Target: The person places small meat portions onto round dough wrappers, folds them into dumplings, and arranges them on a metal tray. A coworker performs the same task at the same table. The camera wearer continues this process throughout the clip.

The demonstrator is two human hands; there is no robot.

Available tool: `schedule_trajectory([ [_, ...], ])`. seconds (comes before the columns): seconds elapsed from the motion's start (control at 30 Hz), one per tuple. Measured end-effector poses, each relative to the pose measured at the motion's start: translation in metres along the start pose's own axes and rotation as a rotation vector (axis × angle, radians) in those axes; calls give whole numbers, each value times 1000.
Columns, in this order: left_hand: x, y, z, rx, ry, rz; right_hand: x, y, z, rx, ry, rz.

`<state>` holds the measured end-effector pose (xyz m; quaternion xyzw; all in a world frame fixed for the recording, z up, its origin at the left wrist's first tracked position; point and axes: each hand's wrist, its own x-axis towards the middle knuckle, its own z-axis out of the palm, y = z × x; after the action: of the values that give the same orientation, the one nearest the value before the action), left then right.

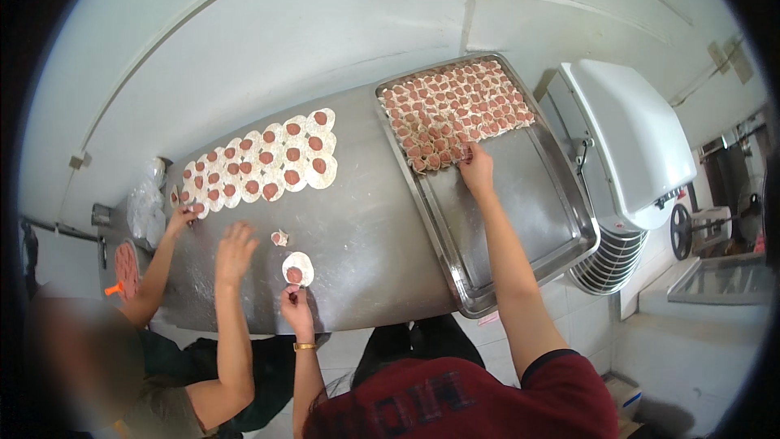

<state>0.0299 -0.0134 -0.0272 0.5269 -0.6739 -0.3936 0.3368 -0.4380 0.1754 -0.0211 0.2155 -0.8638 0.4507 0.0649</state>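
At the near edge of the table my left hand (298, 310), its fingers closed, pinches the near rim of a round white dumpling wrapper (298, 261). A pink blob of meat filling (294, 276) sits on that wrapper. My right hand (477, 169) reaches over the large metal tray (520, 207), fingers closed at the near edge of the packed dumplings (455, 106). A small dumpling (464, 149) is at its fingertips, partly hidden. These dumplings are open-topped and stand close together in the tray's far part. One gathered dumpling (279, 237) rests alone just beyond the wrapper.
Overlapping wrappers topped with filling (272, 154) cover the table (374, 219) at the far left. A co-worker's hands (236, 254) are left of mine, one at those wrappers. A pan of pink filling (127, 264) and a plastic bag (147, 203) are farther left; a white machine (630, 134) stands right.
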Motion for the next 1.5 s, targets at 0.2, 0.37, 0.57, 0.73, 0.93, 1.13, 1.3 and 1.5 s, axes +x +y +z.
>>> schedule_trajectory([
  [0.2, 2, -4, 1, -96, 93, -17, 7, 3, 2, -62, -65, 6],
  [0.37, 4, 2, 4, 24, 171, -36, -5, -12, -16, -69, 19, -14],
  [0.57, 18, 9, -1, 345, 55, 34, -77, -82, -11, 16, -21, -45],
  [0.73, 24, 1, 2, 134, 39, -102, -171, -152, 45, 264, -542, -219],
  [0.93, 24, 12, -11, -900, -197, -521, -225, -205, 99, 257, -772, -275],
  [1.13, 8, 34, -20, -1049, -405, -505, -241, -218, 107, 883, -978, 641],
  [1.3, -5, 33, -12, -380, -464, -377, -246, -200, 92, 685, -880, 553],
  [1.5, -14, 30, -18, -602, -611, -479, -255, -194, 79, 795, -909, 775],
])
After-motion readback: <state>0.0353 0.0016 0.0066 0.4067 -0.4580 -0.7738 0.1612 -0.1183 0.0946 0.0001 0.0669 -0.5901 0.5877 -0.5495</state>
